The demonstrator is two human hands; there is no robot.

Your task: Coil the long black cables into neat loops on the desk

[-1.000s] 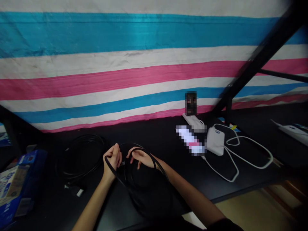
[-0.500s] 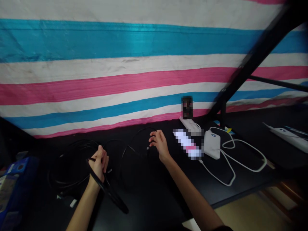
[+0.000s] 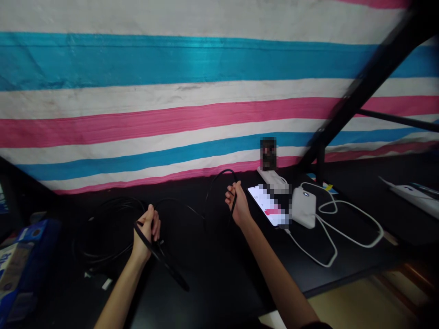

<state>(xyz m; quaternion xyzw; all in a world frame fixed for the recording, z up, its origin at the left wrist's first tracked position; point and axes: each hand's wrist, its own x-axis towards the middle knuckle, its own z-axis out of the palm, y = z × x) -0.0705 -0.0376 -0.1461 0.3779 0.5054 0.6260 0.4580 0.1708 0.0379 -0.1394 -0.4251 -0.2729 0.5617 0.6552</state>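
Observation:
My left hand (image 3: 146, 237) is closed around a bundle of black cable (image 3: 171, 273), whose loop hangs down toward the front. My right hand (image 3: 238, 204) pinches a single strand of the same dark cable (image 3: 219, 173), which arches up from the desk and passes down over the palm. Between the hands the strand lies slack on the desk. Left of my left hand rests a larger coil of black cable (image 3: 99, 261), with a small white piece (image 3: 106, 284) near it. Just right of my right hand lies a phone (image 3: 260, 198) with a lit screen.
On the black desk (image 3: 212, 292), a white power bank (image 3: 303, 208) with white cables (image 3: 370, 242) lies right of the phone. A white power strip (image 3: 270, 179) sits behind. Blue packaging (image 3: 27, 260) is at far left. A striped sheet (image 3: 171, 100) hangs behind; a black frame bar (image 3: 343, 105) slants at right.
My right hand has moved slightly right and its fingers have closed on the cable, raising its arch. My left hand, still holding the bundle, has shifted a little to the right.

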